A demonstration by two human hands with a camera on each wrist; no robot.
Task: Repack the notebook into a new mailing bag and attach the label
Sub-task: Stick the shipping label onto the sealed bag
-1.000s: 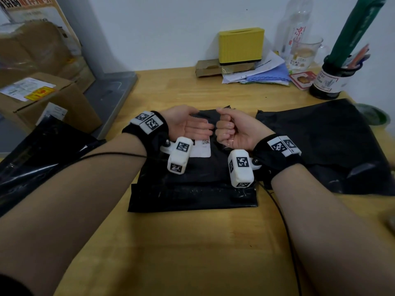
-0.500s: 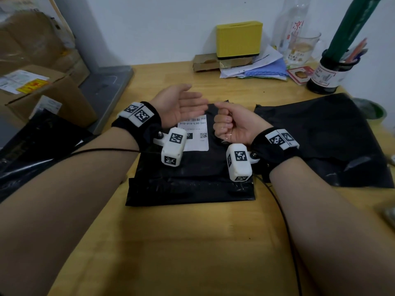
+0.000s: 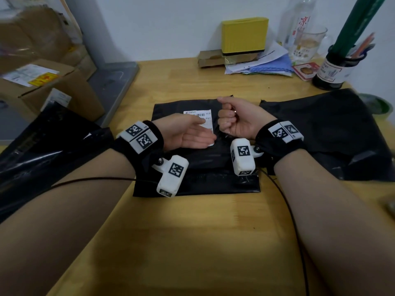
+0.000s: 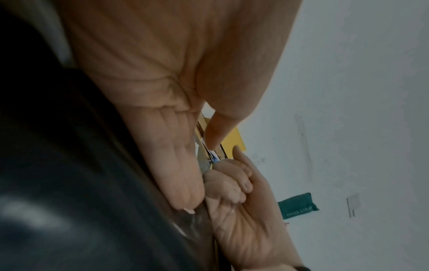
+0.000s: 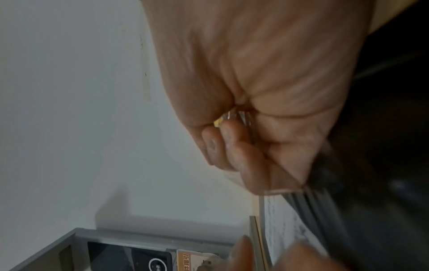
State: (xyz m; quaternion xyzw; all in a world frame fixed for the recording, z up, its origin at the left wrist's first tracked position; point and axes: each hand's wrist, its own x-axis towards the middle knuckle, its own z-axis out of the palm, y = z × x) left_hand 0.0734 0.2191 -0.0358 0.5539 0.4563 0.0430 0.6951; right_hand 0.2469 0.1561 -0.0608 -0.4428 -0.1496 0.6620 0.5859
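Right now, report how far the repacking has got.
Looks done: black mailing bag lies flat, bulging as if filled, white label on top. In hand: left hand flat on the label; right hand fisted beside it, contents unclear. Left: possibly pressing the label firm.

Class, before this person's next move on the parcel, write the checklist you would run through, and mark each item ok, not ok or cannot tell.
1. Label lies on the mailing bag: ok.
2. Left hand flat, fingers straight on the label: ok.
3. Label stuck down all over: cannot tell, hand covers part.
4. Right hand free: not ok, curled on something clear and crumpled.
5. Notebook inside: cannot tell.
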